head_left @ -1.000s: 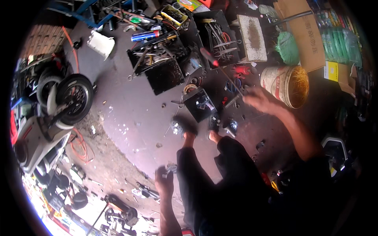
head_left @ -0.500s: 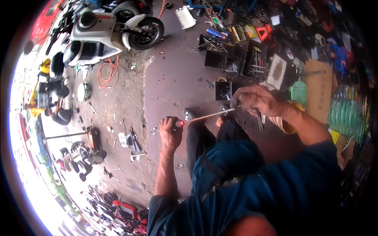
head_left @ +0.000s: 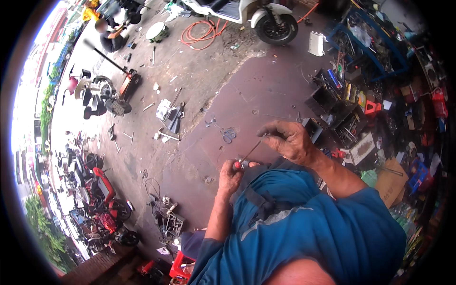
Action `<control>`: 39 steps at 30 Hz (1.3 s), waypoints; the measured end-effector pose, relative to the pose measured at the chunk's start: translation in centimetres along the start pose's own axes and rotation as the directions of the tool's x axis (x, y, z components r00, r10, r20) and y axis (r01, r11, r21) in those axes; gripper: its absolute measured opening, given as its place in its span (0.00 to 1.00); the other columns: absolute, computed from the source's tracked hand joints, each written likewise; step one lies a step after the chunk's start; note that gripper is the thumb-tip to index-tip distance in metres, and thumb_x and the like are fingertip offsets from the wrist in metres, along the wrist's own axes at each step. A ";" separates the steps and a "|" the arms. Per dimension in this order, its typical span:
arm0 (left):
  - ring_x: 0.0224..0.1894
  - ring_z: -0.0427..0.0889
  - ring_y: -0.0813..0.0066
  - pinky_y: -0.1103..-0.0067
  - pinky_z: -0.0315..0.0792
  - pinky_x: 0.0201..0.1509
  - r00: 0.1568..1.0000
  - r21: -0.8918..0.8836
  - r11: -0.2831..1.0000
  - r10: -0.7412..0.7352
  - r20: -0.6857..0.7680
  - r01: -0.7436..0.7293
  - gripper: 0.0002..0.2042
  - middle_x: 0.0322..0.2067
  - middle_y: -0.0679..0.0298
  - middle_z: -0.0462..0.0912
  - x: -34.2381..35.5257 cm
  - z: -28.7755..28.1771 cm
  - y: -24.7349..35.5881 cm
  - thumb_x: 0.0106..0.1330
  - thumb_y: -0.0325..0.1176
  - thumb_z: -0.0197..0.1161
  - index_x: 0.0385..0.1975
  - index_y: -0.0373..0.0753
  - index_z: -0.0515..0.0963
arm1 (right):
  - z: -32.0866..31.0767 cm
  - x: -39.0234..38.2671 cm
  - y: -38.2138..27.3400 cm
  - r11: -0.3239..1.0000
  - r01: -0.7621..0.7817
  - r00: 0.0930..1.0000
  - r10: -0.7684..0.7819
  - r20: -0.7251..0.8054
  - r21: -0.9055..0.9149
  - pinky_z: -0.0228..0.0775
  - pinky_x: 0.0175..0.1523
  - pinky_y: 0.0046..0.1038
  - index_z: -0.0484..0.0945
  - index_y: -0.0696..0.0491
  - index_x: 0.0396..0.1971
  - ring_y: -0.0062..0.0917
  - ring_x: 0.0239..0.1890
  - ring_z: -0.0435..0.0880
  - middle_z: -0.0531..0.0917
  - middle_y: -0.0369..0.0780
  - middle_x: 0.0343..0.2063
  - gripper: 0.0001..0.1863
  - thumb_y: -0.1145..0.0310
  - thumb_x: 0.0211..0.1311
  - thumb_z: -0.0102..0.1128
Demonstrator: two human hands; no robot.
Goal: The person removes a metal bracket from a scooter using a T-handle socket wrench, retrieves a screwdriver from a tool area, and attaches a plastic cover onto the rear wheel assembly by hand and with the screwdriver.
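Observation:
My left hand [head_left: 230,176] is closed around the red handle [head_left: 237,165] of a screwdriver, low in front of my lap. Its thin shaft [head_left: 251,150] slants up and to the right. At the shaft's far end, my right hand [head_left: 290,142] has thumb and forefinger brought together in a pinch. Whether a small piece sits between those darkened fingertips is too fine to make out. On the brown floor plate beyond my left hand lies a pair of scissors [head_left: 228,135].
Open tool boxes [head_left: 346,124] and loose tools crowd the right, by a blue metal rack [head_left: 368,45]. A white scooter [head_left: 247,14] stands at the far side, near a coiled orange hose [head_left: 199,34]. Parked motorbikes [head_left: 102,194] line the left. Another person [head_left: 111,38] crouches far left.
My view has swung, bringing more of the left-hand floor and the motorbikes in. Both hands stay at the screwdriver; my right fingertips have closed in at the shaft's end.

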State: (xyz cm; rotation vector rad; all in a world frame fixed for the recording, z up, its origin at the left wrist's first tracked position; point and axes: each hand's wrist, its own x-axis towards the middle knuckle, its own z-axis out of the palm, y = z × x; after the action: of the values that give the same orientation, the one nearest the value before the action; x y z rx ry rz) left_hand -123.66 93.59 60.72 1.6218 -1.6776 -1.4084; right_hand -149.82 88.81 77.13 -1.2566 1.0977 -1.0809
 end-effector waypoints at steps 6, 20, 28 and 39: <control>0.36 0.71 0.75 0.80 0.67 0.41 0.979 -0.061 0.994 -0.097 -0.180 0.087 0.16 0.33 0.60 0.72 -3.9 -6.5 -4.4 0.51 0.24 0.55 0.43 0.35 0.68 | 9.0 5.3 3.1 0.792 -0.340 0.939 0.317 0.134 0.507 0.63 0.27 0.16 0.74 0.58 0.42 0.14 0.24 0.72 0.75 0.33 0.24 0.13 0.68 0.62 0.50; 0.34 0.76 0.77 0.80 0.71 0.41 0.842 -0.391 0.916 -0.138 -0.521 -0.092 0.21 0.33 0.62 0.78 -10.6 -16.9 -3.7 0.48 0.18 0.64 0.46 0.31 0.71 | 19.2 20.2 9.4 0.188 -0.499 0.820 0.419 0.390 0.846 0.76 0.41 0.24 0.72 0.56 0.45 0.27 0.37 0.80 0.79 0.39 0.34 0.13 0.66 0.66 0.49; 0.34 0.81 0.72 0.78 0.73 0.39 0.763 -0.299 0.953 -0.160 -0.626 -0.046 0.19 0.33 0.55 0.80 -4.3 -21.8 -2.3 0.46 0.22 0.66 0.42 0.28 0.74 | 27.1 31.6 7.7 0.304 -0.689 0.715 0.434 0.548 0.658 0.71 0.34 0.21 0.75 0.52 0.43 0.20 0.34 0.80 0.80 0.34 0.29 0.12 0.62 0.64 0.54; 0.39 0.79 0.71 0.79 0.72 0.44 0.593 -0.630 0.776 -0.493 -0.637 -0.031 0.22 0.38 0.54 0.79 -0.5 -29.5 -3.5 0.47 0.24 0.68 0.44 0.27 0.73 | 39.5 42.2 7.9 0.256 -0.856 0.516 0.396 0.759 0.448 0.74 0.39 0.22 0.77 0.51 0.38 0.21 0.36 0.80 0.81 0.36 0.35 0.08 0.64 0.64 0.54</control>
State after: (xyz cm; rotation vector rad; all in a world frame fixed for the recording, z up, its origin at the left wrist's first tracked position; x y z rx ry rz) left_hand -97.12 83.82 69.83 1.7249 -0.4325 -0.9173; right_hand -104.20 53.52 68.71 -0.1610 0.4559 -0.3686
